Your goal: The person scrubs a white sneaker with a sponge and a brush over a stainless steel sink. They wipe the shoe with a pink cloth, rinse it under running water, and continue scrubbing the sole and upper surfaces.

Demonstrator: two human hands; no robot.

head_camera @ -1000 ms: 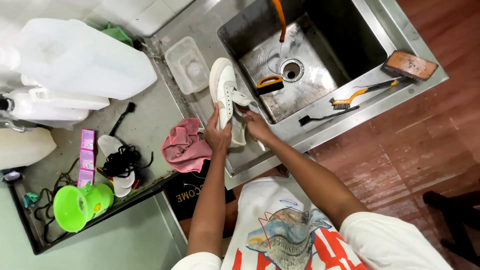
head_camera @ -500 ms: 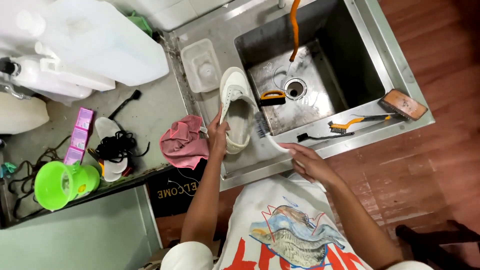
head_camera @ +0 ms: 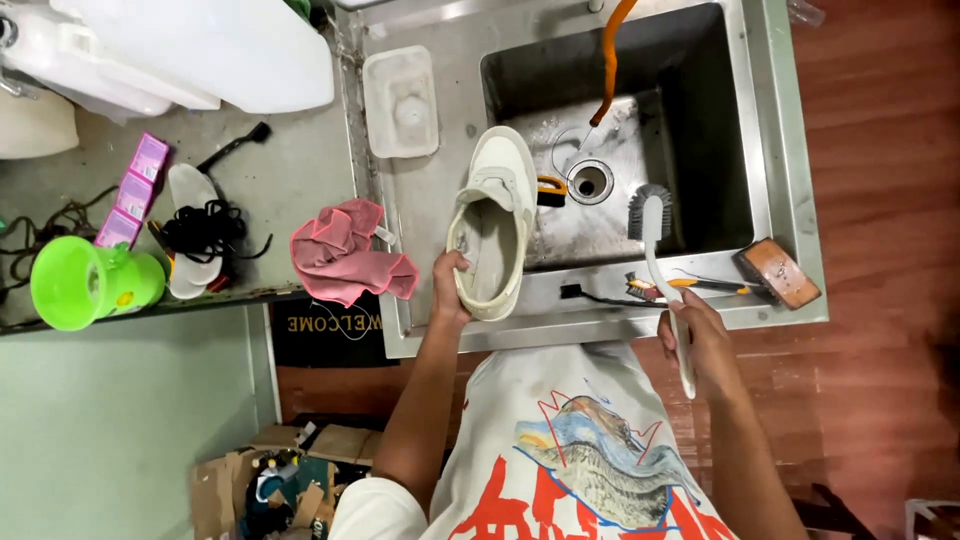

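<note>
Left hand: left hand (head_camera: 447, 290) clamped on the heel end of the shoe (head_camera: 494, 220), fingers wrapped round the rim, thumb on the outside
Shoe: white, opening facing up, held over the near-left edge of the sink (head_camera: 770, 130), toe pointing to the basin's far side
Right hand: right hand (head_camera: 700, 340) closed round the white handle of the brush (head_camera: 655, 240), out in front of the sink's near rim
Brush: long handle angled up from the fist, dark bristle head out over the basin just right of the drain (head_camera: 590, 182), well apart from the shoe
Sink: steel, deep basin; an orange hose (head_camera: 612, 55) drops in from the far side and ends near the drain
Near the shoe's toe: a small yellow and black thing in the basin, too hidden to tell what
Sink's near rim: a small orange-handled brush (head_camera: 700, 284) and a dark one lie to the right of the shoe, a brown block (head_camera: 778, 272) at the right corner
Left of the sink: a clear tub (head_camera: 400, 100) on the drainboard, a pink cloth (head_camera: 345, 250) draped just beside the left hand
Further left of the sink: black laces (head_camera: 205, 228) heaped on a white insole, pink boxes (head_camera: 135, 190), a green cup (head_camera: 85, 282), big white jugs (head_camera: 200, 45) at the far side
</note>
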